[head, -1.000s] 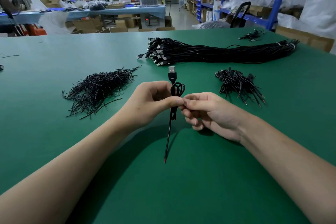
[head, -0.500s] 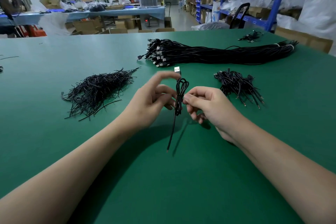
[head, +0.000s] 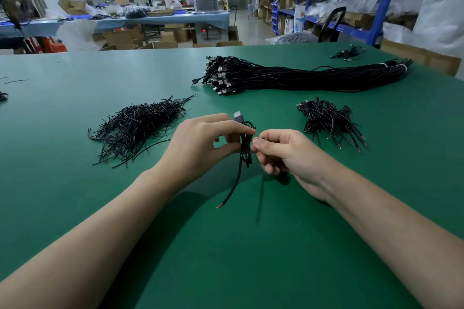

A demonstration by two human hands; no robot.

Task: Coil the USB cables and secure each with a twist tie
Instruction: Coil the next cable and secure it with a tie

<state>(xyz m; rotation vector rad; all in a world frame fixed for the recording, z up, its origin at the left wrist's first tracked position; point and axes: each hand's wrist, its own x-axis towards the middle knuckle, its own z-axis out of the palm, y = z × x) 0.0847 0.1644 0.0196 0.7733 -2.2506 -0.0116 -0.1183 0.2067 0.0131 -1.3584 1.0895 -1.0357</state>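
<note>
Left grip: the left grip (head: 200,143) is pinching the coiled cable (head: 245,150) between thumb and fingertips, so that the loops are not springing apart.
Right grip: the right grip (head: 288,153) is nipping the same coil at its waist with thumb and forefinger, with the other fingers curling under. It seems to be working a tie round the loops, though any tie there is too thin for me to make out.
Cable: it is hanging upright between the two grips, off the bench (head: 75,183), so each grip is reaching its middle from its own side.
Plug: the plug (head: 238,116) is sticking up just past the left grip's fingertips, clear of the loops, probably so it is not getting bound in.
Loose end: the end (head: 224,199) is trailing down below the grips toward the person, with a bared tip showing red. It is being left out of the coil.
Ties: the ties (head: 140,125) are lying in a heap well out to the left of the left grip, I would say so that arm can pick one without crossing over.
Coils: the coils (head: 326,120) are piling up to the right of and beyond the right grip, near enough for dropping off a bound one.
Bundle: the bundle (head: 288,78) of straight cables is lying beyond both grips with its plugs bunched at one end, handy for drawing one out by the plug.
Stage: by my reading, this cable is being bound, and many are waiting.
Risk: if the left grip is easing off too soon, the loops could be slipping loose.
</note>
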